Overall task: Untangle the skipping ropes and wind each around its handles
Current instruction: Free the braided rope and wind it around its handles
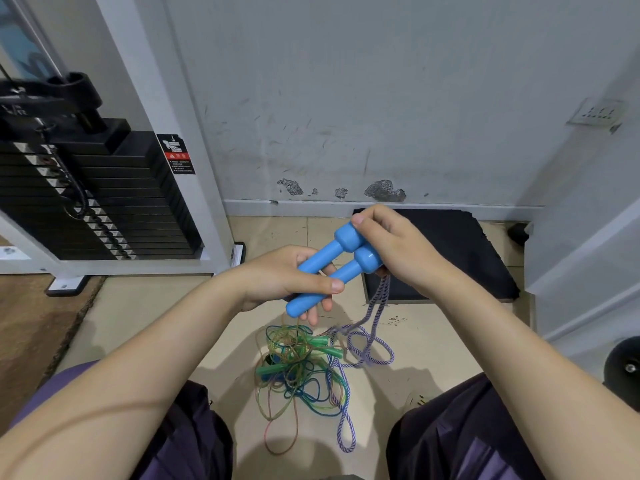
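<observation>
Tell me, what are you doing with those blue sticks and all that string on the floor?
A person is holding two blue skipping-rope handles side by side. The left hand grips their lower ends and the right hand holds the thick tops. Their purple braided rope hangs down to the floor, not yet wound. Below lies a tangle of thin green and blue ropes, still knotted together.

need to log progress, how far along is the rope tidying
Early. Done: the two blue handles are brought side by side, the left hand gripping their shafts, the right hand their ends. In hand: the purple braided rope hangs unwound. Left: winding it, then the tangled thin ropes with green handles on the floor.
</observation>
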Action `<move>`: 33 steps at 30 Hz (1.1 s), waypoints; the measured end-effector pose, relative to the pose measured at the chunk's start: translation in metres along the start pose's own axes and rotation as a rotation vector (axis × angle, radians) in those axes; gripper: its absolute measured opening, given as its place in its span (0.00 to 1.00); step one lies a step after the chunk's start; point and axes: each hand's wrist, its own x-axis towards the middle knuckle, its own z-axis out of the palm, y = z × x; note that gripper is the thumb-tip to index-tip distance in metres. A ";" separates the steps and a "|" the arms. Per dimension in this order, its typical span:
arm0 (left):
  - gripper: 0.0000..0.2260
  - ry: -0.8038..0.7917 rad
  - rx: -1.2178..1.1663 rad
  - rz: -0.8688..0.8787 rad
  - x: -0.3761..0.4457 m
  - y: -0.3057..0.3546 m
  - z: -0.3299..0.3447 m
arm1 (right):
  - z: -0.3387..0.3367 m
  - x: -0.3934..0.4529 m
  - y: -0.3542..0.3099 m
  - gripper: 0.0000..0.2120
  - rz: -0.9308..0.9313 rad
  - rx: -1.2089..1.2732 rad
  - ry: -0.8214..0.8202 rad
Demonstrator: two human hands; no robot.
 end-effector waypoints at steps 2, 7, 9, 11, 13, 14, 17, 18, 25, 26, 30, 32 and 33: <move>0.09 0.009 -0.015 -0.019 -0.001 -0.001 -0.002 | -0.001 0.000 0.001 0.11 0.007 0.025 0.047; 0.09 -0.052 0.018 -0.047 -0.001 -0.004 -0.005 | -0.003 0.003 0.004 0.11 0.008 0.020 0.103; 0.11 -0.057 0.002 -0.036 -0.001 -0.005 -0.005 | -0.001 0.003 0.004 0.12 -0.002 0.026 0.111; 0.11 -0.071 -0.041 -0.016 0.000 -0.007 -0.006 | -0.001 0.004 0.003 0.14 -0.002 0.067 0.138; 0.11 -0.062 -0.093 -0.001 0.000 -0.008 -0.006 | -0.005 0.008 0.003 0.17 0.025 0.171 0.156; 0.12 -0.035 -0.131 0.011 0.000 -0.007 -0.006 | -0.007 0.010 0.004 0.19 0.039 0.250 0.138; 0.11 0.181 -0.336 0.116 0.002 -0.003 -0.009 | -0.013 0.016 0.012 0.16 0.055 0.339 0.068; 0.11 0.317 -0.410 0.165 0.004 -0.001 -0.011 | -0.013 0.017 0.016 0.11 0.057 0.294 0.065; 0.10 0.886 -0.335 0.225 0.006 -0.001 -0.032 | -0.004 0.017 0.025 0.05 0.024 -0.040 0.034; 0.10 0.853 -0.278 0.190 0.006 -0.001 -0.032 | -0.003 0.015 0.024 0.05 0.018 -0.060 0.008; 0.09 0.630 -0.054 -0.004 0.005 -0.005 -0.028 | -0.001 0.008 0.013 0.08 -0.057 -0.103 -0.099; 0.10 0.483 0.082 -0.070 0.003 -0.007 -0.027 | 0.000 0.006 0.009 0.09 -0.079 -0.049 -0.132; 0.12 0.406 0.160 -0.098 0.002 -0.007 -0.026 | 0.000 0.005 0.007 0.08 -0.088 -0.021 -0.125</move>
